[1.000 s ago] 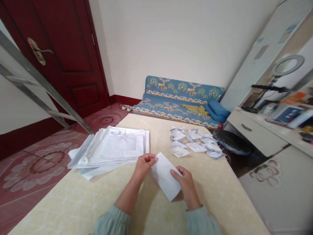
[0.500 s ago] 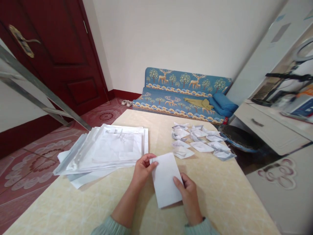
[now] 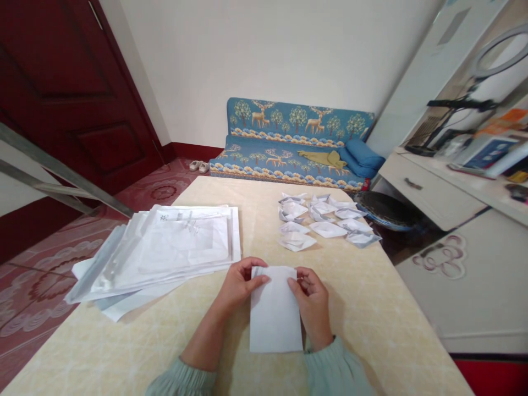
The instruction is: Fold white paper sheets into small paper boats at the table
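Note:
A folded white sheet of paper (image 3: 275, 316) is held upright-wise between my hands, just over the table's near middle. My left hand (image 3: 244, 283) pinches its upper left corner, thumb on the front face. At the upper right corner, my right hand (image 3: 311, 297) grips the edge with its thumb in front and fingers curled behind. Beyond the hands, to the right, several folded paper boats (image 3: 328, 229) stand in rows. Left of my left hand lies a stack of white papers and plastic sleeves (image 3: 181, 242).
The table (image 3: 363, 330) has a pale yellow patterned cloth. Behind it stands a blue sofa (image 3: 264, 159) with deer patterns. A metal ladder (image 3: 61, 165) leans at the left, near a dark red door (image 3: 82, 71). A white cabinet (image 3: 433, 192) and a black pan (image 3: 383, 209) are at the right.
My right hand has moved from the paper's right side up to its top right corner. The paper, tilted before, is now straight. The camera view has turned slightly right and down.

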A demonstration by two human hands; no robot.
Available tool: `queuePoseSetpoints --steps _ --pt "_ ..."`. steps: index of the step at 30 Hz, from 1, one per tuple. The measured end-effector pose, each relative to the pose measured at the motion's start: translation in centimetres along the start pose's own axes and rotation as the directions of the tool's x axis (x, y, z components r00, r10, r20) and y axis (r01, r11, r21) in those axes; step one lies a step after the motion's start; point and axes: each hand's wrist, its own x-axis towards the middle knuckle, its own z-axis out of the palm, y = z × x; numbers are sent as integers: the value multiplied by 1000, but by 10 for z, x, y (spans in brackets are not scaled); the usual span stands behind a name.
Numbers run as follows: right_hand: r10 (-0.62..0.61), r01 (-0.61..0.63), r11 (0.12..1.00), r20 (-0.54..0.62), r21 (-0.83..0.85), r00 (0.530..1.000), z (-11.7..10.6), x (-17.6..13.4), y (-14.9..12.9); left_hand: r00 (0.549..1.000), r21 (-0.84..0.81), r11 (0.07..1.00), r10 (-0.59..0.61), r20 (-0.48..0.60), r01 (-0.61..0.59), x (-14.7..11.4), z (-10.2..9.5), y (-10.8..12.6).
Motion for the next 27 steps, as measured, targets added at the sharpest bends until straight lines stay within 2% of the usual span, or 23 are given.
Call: queuePoseSetpoints --steps 7,11,14,17,21,24,27 --pt "6 -8 1000 -114 -16 993 5 -2 3 1000 8 1000 6 6 -6 2 1 -6" --pt "-77 70 996 -148 -53 986 5 0 4 1000 0 1000 -2 1 2 1 3 -5" --pt "-144 135 988 -119 -78 982 3 1 0 1000 -8 1000 -4 16 4 0 3 -3" --pt "-148 142 987 -71 -81 986 1 2 -5 999 -4 1000 11 43 -11 0 2 -4" --pt "-148 143 987 -78 -69 986 -2 3 -6 998 71 997 36 51 -40 -1 2 -2" --pt "-214 208 975 -88 -75 973 -2 2 -4 990 242 960 134 50 -142 -3 5 7" --pt "-271 265 961 -81 -86 959 -1 1 -5 954 396 868 279 111 -299 -6 11 20"
